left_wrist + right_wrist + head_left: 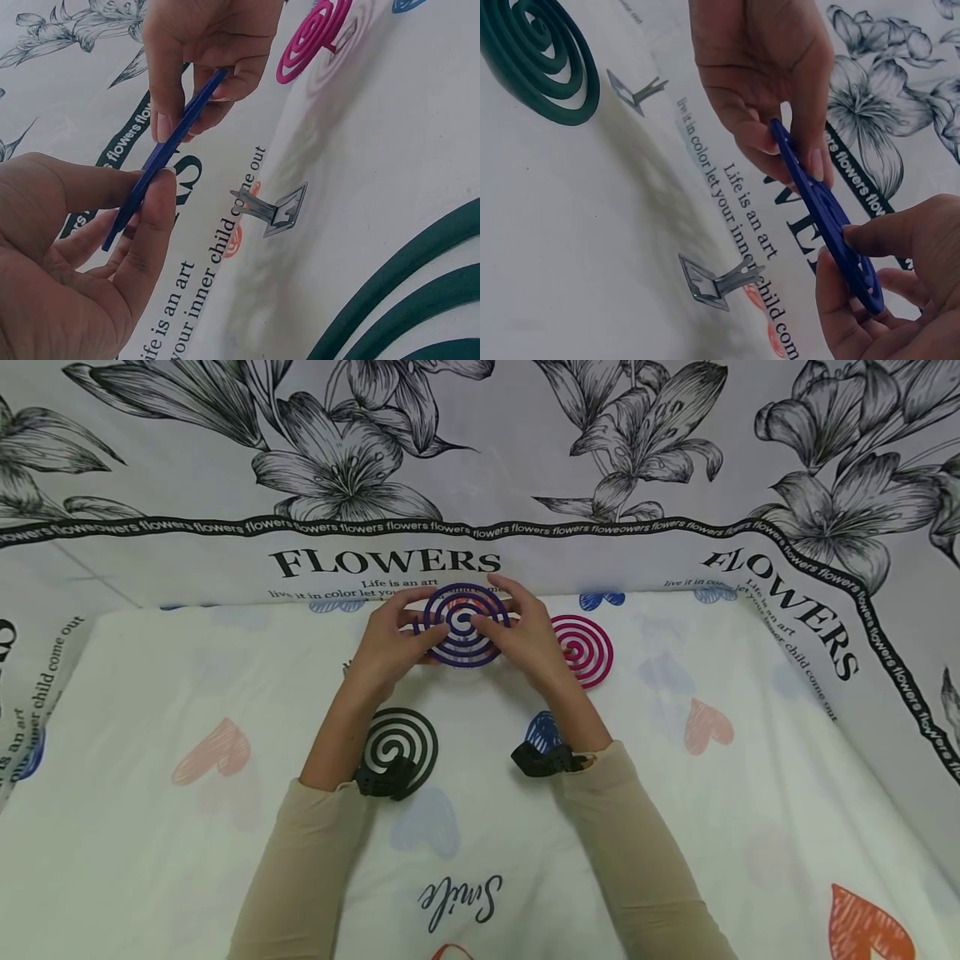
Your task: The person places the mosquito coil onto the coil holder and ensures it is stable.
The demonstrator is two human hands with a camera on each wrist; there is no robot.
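Both hands hold a blue mosquito coil [465, 663] flat side toward the head camera, above the cloth's far edge. My left hand [386, 647] pinches its left side between thumb and fingers. On the other side, my right hand [531, 639] pinches it with the thumb across the front. Seen edge-on in the left wrist view, the coil [161, 157] is tilted. Below it stands a small metal coil stand [281, 214], apart from the coil. A second metal stand [636, 94] shows in the right wrist view, near a green mosquito coil [577, 116].
Beyond my right wrist, a pink mosquito coil [609, 652] sits raised on a metal stand [345, 36]. The green coil lies partly behind the black band [386, 779] on my left wrist. A white cloth [285, 852] with printed hearts covers the surface.
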